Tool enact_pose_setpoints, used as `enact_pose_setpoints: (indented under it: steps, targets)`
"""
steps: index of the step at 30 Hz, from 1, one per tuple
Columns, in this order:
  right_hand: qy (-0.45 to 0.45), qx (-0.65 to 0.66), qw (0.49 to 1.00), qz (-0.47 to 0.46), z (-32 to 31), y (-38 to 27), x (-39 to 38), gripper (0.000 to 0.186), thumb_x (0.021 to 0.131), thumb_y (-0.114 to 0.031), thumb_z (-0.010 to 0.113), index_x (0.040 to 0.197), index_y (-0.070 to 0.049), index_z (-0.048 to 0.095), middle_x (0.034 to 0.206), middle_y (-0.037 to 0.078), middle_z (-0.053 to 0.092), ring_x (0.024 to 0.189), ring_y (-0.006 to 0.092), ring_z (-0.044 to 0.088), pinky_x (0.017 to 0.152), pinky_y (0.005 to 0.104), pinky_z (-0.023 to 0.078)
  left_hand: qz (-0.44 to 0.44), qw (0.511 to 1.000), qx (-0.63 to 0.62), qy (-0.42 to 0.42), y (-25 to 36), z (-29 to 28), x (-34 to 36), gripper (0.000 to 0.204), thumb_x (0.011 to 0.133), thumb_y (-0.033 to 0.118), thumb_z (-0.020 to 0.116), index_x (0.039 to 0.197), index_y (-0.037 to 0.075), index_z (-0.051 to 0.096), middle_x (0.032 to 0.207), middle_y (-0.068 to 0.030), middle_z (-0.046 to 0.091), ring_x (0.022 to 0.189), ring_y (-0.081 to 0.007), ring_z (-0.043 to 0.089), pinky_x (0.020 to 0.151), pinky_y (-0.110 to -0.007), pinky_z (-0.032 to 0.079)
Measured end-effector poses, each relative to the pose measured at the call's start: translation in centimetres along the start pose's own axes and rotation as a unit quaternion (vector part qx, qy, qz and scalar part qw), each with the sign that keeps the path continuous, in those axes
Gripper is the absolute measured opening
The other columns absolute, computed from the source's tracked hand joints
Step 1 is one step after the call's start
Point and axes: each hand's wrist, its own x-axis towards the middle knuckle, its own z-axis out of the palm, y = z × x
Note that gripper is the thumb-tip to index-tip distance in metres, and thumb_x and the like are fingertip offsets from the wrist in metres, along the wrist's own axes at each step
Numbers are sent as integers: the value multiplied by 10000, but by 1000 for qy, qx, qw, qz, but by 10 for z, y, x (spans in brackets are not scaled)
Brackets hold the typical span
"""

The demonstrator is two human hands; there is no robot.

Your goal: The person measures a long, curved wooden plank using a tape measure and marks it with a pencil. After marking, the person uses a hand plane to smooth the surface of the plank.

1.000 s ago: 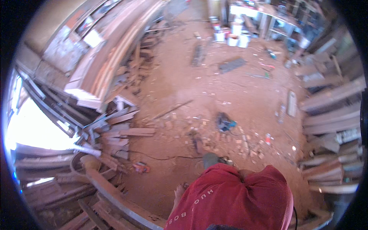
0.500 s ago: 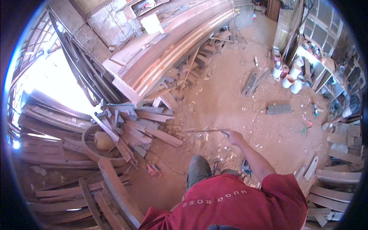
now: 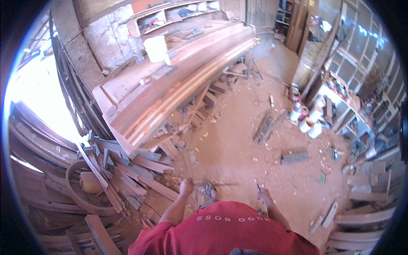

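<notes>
My left hand (image 3: 186, 187) is closed, apparently around one end of a thin brown stick (image 3: 221, 184) that points right across my front. The stick is blurred, so its exact kind does not show. Apart from it, to the right, my right hand (image 3: 264, 195) is closed around a small, dark, narrow object (image 3: 258, 187) that pokes up past the fingers; its kind is too small to make out. My sandalled foot (image 3: 209, 190) shows between the hands, just below the stick.
A long wooden bench (image 3: 178, 80) carries stacked boards and a white bucket (image 3: 156, 49). Scrap wood (image 3: 140, 178) lies to the left. Right of the dusty floor stand paint cans (image 3: 306, 124); a grey block (image 3: 295, 157) lies nearer. Curved timbers (image 3: 365, 219) are piled at lower right.
My left hand has come into view at the stick's left end. My right hand, earlier at the stick's other end, is now apart from it and lower. The view has shifted and my body is more upright.
</notes>
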Motion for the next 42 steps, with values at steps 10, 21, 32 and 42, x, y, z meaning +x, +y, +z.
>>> enact_pose_setpoints:
  steps: [10,21,32,42]
  targets:
    - [-1,-154,936,-317,130,-242,200,321,847,-87,686,1150,-5,621,775,118,692,655,169,648,608,328,523,134,980,75,-123,25,-11,148,488,864,530,584,1163,164,708,1125,-217,686,1055,-413,650,916,-503,515]
    - [-385,12,738,-554,403,-705,209,162,903,-119,659,1007,4,641,880,129,702,824,200,690,782,354,546,-381,884,-160,218,-27,-123,155,414,873,469,606,1063,124,734,1058,-208,702,1008,-372,670,870,-449,523]
    - [-408,-218,610,-643,655,-873,172,168,893,-131,632,1014,-24,676,911,230,710,873,360,712,783,430,567,-764,566,-279,133,138,147,15,333,840,347,668,1016,74,745,1052,-179,716,960,-290,702,801,-438,564]
    - [-239,-126,505,-819,746,-862,163,263,838,-121,624,1074,-17,672,983,201,671,966,393,628,868,476,508,-687,514,-395,327,209,171,31,354,902,351,618,1075,51,696,1013,-203,696,921,-327,668,878,-458,526]
